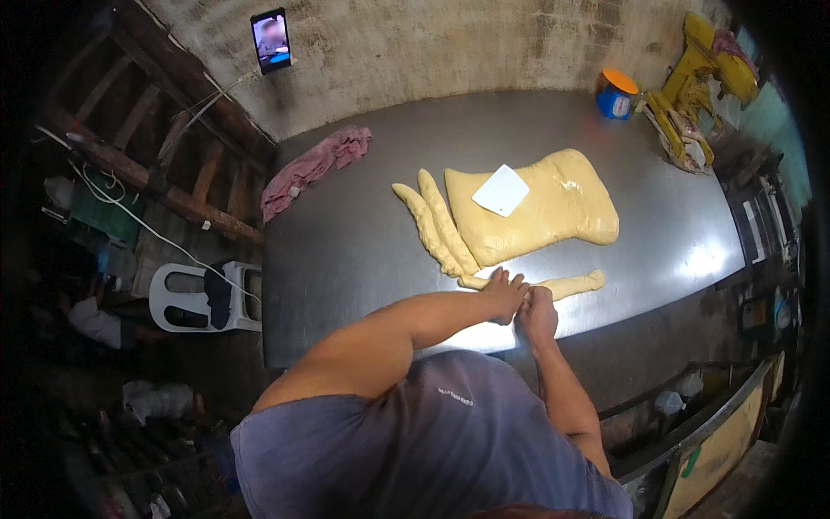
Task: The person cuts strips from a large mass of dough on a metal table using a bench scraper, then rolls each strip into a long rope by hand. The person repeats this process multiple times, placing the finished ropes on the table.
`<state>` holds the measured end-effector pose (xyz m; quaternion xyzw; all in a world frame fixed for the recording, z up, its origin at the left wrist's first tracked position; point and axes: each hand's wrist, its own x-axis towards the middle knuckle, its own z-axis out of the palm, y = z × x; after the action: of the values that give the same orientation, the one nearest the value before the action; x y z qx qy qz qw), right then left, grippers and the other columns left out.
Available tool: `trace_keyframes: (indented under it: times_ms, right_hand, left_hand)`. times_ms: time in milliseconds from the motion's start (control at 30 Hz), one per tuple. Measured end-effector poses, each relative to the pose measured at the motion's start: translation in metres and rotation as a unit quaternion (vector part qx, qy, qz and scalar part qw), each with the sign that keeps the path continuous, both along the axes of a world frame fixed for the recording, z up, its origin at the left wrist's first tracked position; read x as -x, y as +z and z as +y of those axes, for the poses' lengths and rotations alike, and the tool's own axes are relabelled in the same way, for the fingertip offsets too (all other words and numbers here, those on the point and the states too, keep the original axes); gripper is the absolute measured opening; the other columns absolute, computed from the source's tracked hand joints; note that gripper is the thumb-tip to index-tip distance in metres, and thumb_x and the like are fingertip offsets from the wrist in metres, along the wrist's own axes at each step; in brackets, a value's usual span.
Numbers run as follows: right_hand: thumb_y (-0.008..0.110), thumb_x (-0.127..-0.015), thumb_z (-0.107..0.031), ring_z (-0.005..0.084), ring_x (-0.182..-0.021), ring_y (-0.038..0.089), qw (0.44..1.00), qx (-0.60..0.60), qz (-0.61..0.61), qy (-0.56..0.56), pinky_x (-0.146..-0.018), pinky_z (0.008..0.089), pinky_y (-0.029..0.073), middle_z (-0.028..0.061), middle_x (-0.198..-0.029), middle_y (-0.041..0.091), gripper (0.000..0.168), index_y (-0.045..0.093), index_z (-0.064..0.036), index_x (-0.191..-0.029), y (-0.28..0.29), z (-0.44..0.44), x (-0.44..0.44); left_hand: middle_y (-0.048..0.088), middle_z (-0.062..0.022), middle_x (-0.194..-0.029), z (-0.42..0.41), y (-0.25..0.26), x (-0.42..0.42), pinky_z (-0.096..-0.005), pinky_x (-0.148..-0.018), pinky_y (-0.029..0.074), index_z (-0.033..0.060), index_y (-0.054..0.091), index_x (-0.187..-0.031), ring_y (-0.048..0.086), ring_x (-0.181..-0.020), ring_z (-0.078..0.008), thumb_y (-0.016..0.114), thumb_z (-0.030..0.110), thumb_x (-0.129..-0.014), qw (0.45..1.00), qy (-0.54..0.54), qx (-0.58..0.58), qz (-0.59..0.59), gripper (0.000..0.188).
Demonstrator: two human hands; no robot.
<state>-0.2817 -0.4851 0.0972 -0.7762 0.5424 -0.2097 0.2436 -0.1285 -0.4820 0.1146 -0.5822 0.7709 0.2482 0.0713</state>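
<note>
A strip of pale yellow dough [574, 286] lies near the front edge of the metal table. My left hand [506, 298] is over the strip, its fingers reaching across it. Right beside it, my right hand [538, 316] is curled around the same strip, hiding its middle. Beyond my hands rests a large, thick slab of dough [538, 227] with a shiny patch on its surface. A white flat dough scraper [501, 191] lies on the slab. Left of the slab, two long dough strips [425, 224] lie side by side.
A crumpled pink cloth [318, 165] lies at the table's [363, 272] left edge. A blue kitchen scale with an orange pan [616, 94] stands at the back right, near a yellow machine [694, 84]. A lit phone [271, 40] is mounted by the wall. A white plastic chair [194, 297] stands left.
</note>
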Motion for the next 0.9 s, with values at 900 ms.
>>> trace_keyframes:
  times_ms: [900]
  right_hand:
    - [0.066, -0.094, -0.017, 0.0394, -0.086, 0.07, 0.997, -0.069, 0.01, -0.02, -0.077, 0.0513, 0.056, 0.0171, -0.111, 0.063, 0.023, 0.062, -0.005, -0.113, -0.015, -0.046, 0.053]
  left_hand:
    - [0.027, -0.021, -0.166, -0.031, 0.018, 0.046, -0.0638, -0.123, 0.02, 0.0063, 0.034, -0.155, 0.03, -0.15, -0.0454, 0.086, 0.032, -0.073, 0.996, -0.02, -0.071, -0.043, 0.101]
